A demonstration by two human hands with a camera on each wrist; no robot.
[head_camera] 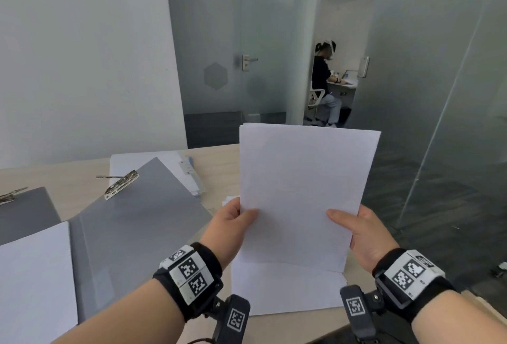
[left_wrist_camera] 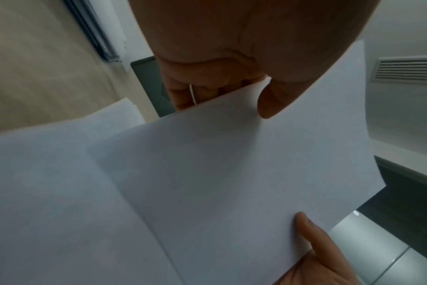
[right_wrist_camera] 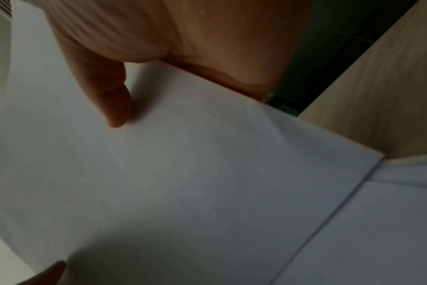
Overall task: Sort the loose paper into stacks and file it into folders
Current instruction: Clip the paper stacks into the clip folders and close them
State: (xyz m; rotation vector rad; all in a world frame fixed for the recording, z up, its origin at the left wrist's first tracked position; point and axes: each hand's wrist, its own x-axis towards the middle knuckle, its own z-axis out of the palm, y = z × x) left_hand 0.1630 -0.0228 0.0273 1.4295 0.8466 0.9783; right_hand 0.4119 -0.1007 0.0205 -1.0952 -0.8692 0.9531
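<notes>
You've got the thin stack of plain white paper sheets [head_camera: 301,195] upright between your hands, left hand [head_camera: 230,227] and right hand [head_camera: 365,234] each pinching a lower side edge, probably to square it above the light wooden worktop [head_camera: 219,160] beside the open grey clip folder [head_camera: 142,223].

- This is an office.
- Past the fingers stand glass walls [head_camera: 428,75] and a frosted glass door [head_camera: 219,69] with a metal handle [head_camera: 248,62].
- Far beyond the fingertips, a person [head_camera: 325,83] sits on a white chair [head_camera: 315,99] at a small desk [head_camera: 343,84].
- Left of the fingers, grey folders [head_camera: 142,215] with metal clips [head_camera: 120,184] lie open on a light wooden table [head_camera: 79,182].
- White paper [head_camera: 35,283] lies in one folder.
</notes>
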